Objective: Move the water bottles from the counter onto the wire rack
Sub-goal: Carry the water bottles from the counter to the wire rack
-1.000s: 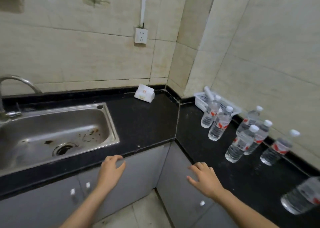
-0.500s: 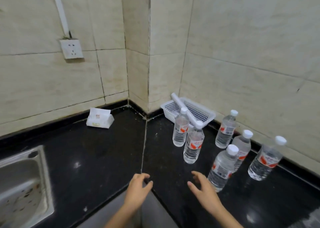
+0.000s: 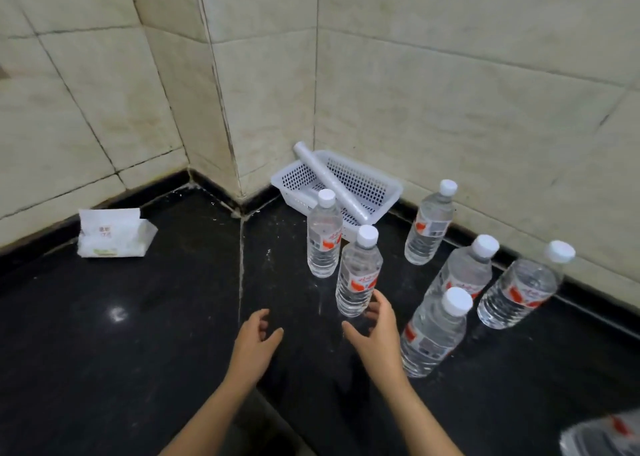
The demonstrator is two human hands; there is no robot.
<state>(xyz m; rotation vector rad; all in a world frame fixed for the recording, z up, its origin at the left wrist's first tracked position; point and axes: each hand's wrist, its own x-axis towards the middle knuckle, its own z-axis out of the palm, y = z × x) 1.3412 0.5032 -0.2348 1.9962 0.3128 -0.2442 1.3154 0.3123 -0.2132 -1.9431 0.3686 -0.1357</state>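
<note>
Water bottle (image 3: 358, 275): upright on the worktop (image 3: 138, 334), just ahead of the right grip (image 3: 375, 331), which is spread and empty, apparently shaped to wrap it; left grip (image 3: 256, 338) spread, empty alongside; other bottles (image 3: 429, 227) stand beyond and right of it; wire rack unseen.

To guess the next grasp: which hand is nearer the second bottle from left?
Right. The right hand is at the base of the bottle; the left hand is lower left, apart.

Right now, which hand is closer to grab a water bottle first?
The right hand. It is open beside the base of the bottle ahead of it; the left hand hovers farther away, over the counter.
</note>
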